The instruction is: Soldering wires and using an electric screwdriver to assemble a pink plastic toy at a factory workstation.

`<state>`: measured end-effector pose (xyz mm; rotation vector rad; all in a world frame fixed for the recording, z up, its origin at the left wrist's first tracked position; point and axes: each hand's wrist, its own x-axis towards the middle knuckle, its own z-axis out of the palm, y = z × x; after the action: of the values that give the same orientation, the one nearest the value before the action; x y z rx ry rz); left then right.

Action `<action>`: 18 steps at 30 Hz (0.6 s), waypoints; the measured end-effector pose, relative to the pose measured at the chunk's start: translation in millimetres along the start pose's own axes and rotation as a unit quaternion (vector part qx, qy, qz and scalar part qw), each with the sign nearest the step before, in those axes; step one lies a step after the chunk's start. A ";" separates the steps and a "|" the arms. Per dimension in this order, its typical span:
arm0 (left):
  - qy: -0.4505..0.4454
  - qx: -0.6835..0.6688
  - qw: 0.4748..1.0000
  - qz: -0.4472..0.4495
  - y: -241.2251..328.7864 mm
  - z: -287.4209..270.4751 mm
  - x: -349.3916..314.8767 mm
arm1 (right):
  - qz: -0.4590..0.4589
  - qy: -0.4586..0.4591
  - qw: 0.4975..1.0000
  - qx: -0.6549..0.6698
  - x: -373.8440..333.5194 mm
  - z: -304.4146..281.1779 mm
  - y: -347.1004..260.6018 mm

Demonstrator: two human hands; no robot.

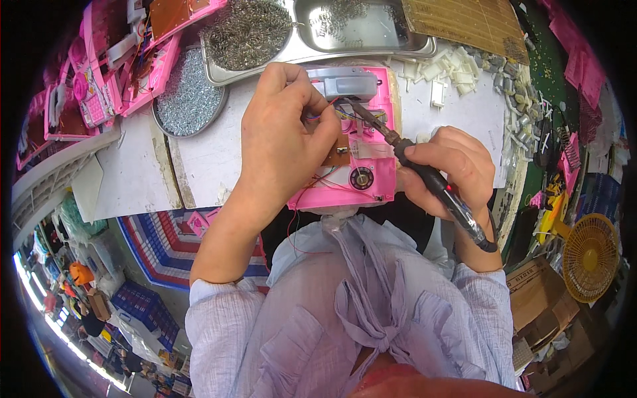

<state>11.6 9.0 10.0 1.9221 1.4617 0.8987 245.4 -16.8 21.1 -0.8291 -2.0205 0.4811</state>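
A pink plastic toy housing (381, 149) lies open on the white worktop, with a brown circuit board (338, 154), a round black speaker (361, 178) and thin coloured wires inside. A grey rounded part (345, 85) sits at its far end. My left hand (282, 129) is over the housing's left side, thumb and forefinger pinched on a thin red wire (334, 101). My right hand (458, 169) grips the black handle of a soldering iron (434, 182), which slants left and away. Its tip is beside the grey part, close to the wire; whether they touch I cannot tell.
A round tin of small screws (190, 99) stands left of the housing. Beyond is a metal tray (298, 50) with springs. White plastic parts (451, 69) and metal pieces (524, 126) lie right. More pink housings (93, 79) are piled far left. A yellow fan (590, 257) stands right.
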 end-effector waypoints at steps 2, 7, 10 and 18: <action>0.000 0.003 1.000 0.002 0.2 -0.1 0.1 | 0.004 0.004 1.000 0.006 -1.8 -0.9 0.7; 0.003 0.005 1.000 -0.002 1.3 0.6 0.6 | 0.014 0.002 1.000 0.016 -3.2 -3.0 2.7; 0.002 0.006 1.000 -0.005 1.8 0.7 1.0 | 0.016 0.001 1.000 0.016 -2.0 -2.3 3.3; 0.013 0.016 1.000 0.017 0.4 1.6 1.0 | 0.020 -0.015 1.000 0.009 -1.9 1.8 7.0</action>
<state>13.2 9.8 9.5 1.9709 1.4701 0.9259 247.2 -13.2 14.8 -0.8563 -2.0281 0.5372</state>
